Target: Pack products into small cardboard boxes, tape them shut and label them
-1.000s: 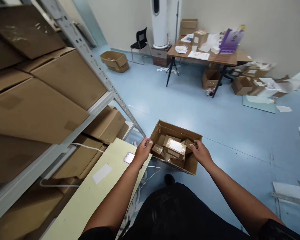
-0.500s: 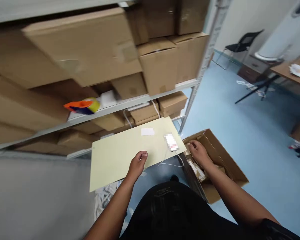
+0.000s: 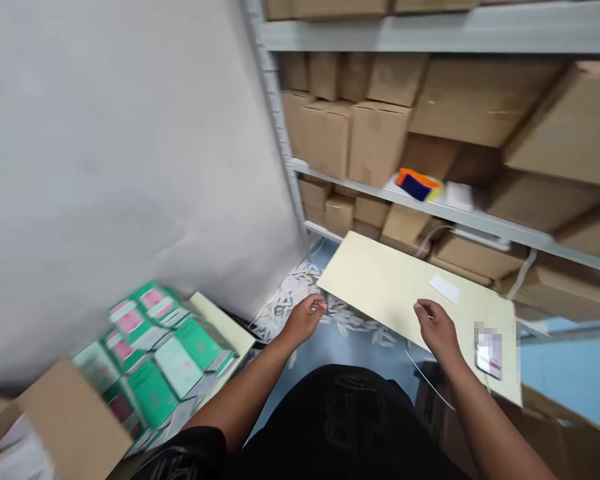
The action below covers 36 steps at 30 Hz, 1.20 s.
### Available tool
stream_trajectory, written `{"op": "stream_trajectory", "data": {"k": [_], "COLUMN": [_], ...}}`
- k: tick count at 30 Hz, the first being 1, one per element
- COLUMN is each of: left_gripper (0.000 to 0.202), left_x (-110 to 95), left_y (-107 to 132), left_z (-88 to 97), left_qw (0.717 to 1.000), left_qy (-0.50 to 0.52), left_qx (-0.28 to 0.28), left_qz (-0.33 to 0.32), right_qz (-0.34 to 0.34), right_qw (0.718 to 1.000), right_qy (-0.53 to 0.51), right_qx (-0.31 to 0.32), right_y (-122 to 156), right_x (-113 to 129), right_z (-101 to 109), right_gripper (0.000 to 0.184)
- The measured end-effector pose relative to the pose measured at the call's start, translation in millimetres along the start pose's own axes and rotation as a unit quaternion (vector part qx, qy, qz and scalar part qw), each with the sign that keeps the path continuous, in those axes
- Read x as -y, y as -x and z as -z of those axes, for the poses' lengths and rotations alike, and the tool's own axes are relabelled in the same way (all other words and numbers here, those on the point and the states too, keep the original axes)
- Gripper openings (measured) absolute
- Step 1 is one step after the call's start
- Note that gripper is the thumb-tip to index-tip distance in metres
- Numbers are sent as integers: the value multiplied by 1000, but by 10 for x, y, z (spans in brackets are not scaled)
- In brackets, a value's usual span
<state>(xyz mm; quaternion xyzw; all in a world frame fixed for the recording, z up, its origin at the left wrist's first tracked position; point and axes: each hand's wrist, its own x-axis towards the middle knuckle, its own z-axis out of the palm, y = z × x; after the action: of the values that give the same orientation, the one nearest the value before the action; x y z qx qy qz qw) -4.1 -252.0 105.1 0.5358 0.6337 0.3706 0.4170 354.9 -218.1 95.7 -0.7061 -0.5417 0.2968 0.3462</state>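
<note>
Head view of two bare hands at a pale tabletop. The left hand [image 3: 304,317] has a narrow grip, its fingers curled toward the thumb; blur leaves it unclear whether the tips meet. It lies near the left corner of the tabletop [image 3: 375,270], above a floor [image 3: 307,367] strewn with white paper strips [image 3: 293,290]. The right hand [image 3: 439,330] is likewise curled and narrow, and again one cannot tell whether thumb and fingers touch. It appears over the near edge of the tabletop; contact cannot be judged. A white slip [image 3: 445,289] lies flat just beyond its fingers. A phone [image 3: 489,357], partly pixelated, lies near the right end, beside the right forearm. A thin white cable [image 3: 430,380] hangs below the near edge.

Behind stands a metal shelving unit [image 3: 333,175] packed with brown cartons [image 3: 380,140]; an orange, blue and yellow object [image 3: 417,185] sits on its middle shelf. Lower left, green packets [image 3: 197,343] lie in rows beside an open cardboard box [image 3: 75,417]. Another cardboard box [image 3: 580,433] occupies the lower right.
</note>
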Motion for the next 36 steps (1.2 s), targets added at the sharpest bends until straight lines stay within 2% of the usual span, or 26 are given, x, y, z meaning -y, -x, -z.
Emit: {"op": "stream_trajectory", "data": {"k": [4,7,11,15,18,21,25,28,31,36], "left_gripper": [33,33,30,30,29,29,40,51,61,70], "left_x": [279,473,721,892,973,1065,1228,1352,1491,1847], "left_y": [310,500,668,797,906,999,1063,1091,1113,1118], "left_z": [724,1081,1374,1602,1770,1946,2232,2501,2814,3309], "left_qw": [996,989,973,945,917,873,794,758,755,789], "left_qy": [14,29,34,31,16,-79,-205,-241,-293,-316], "left_qx": [-79,-134,-210,-297,-367,-431,-491,-518,-499,-399], "left_qz": [29,55,93,132,158,213,295,316,309,344], "right_qz": [25,50,101,150,199,245,293,316,323,329], "right_qw": [995,984,961,926,886,836,768,724,697,685], "right_qy": [15,38,53,39,23,25,51,69,79,93], "right_qx": [92,167,252,344,417,491,567,609,636,643], "right_y": [24,-17,-166,-379,-486,-488,-323,-105,141,491], "right_x": [478,799,1180,1526,1809,2096,2419,2612,2758,2784], "right_z": [-711,-1174,-1781,-2490,-3034,-3487,-3915,-4159,-4362,-4554], "right_gripper": [48,50,50,50,51,49,45,41,41,39]}}
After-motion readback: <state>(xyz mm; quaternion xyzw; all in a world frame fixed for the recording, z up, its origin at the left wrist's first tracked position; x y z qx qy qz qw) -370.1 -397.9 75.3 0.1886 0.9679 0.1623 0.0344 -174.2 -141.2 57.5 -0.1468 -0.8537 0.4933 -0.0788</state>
